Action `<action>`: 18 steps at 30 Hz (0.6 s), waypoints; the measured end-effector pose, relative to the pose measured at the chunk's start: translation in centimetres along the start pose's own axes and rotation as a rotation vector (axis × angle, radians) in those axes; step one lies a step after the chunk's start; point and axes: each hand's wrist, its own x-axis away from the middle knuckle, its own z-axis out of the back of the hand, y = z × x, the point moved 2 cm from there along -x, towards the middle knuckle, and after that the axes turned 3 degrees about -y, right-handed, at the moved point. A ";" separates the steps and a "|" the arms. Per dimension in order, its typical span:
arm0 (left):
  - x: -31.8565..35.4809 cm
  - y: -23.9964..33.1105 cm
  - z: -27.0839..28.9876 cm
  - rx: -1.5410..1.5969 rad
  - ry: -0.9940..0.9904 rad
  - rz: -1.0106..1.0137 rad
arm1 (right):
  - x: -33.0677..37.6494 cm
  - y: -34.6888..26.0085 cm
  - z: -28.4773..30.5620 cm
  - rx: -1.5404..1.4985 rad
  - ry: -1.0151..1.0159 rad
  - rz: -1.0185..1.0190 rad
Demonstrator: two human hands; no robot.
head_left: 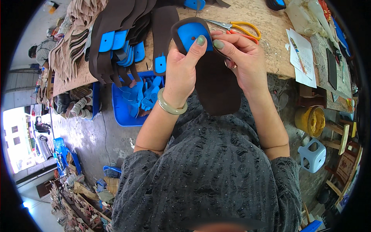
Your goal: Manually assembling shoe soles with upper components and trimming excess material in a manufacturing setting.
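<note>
A dark brown insole (218,91) with a bright blue heel pad (190,32) hangs over the table's near edge, heel end upward. My left hand (181,73), with a pale bangle at the wrist, grips it at the heel, thumb pressed on the blue pad. On the other side, my right hand (247,63) is closed in a pinch at the insole's edge, beside the pad. Whatever small thing its fingertips may hold is hidden. Just beyond my right hand lie scissors (247,31) with yellow and orange handles.
Stacked brown insoles (116,23) with blue pads cover the table's left, beside beige pieces (71,50). Below stands a blue bin (129,123) of blue scraps. Paper (303,63) with a pen lies right. A stool (312,154) and yellow bucket (309,120) stand on the floor. Someone (42,52) is far left.
</note>
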 end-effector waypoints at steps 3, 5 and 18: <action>-0.1 0.3 0.0 0.009 -0.033 0.013 | 0.1 0.4 -0.1 0.037 0.015 -0.012; 0.0 0.4 -0.1 0.003 -0.031 0.014 | 0.1 0.4 0.0 0.061 0.016 -0.017; -0.1 0.6 1.0 0.017 0.131 -0.022 | 0.2 0.4 1.0 0.283 -0.005 0.160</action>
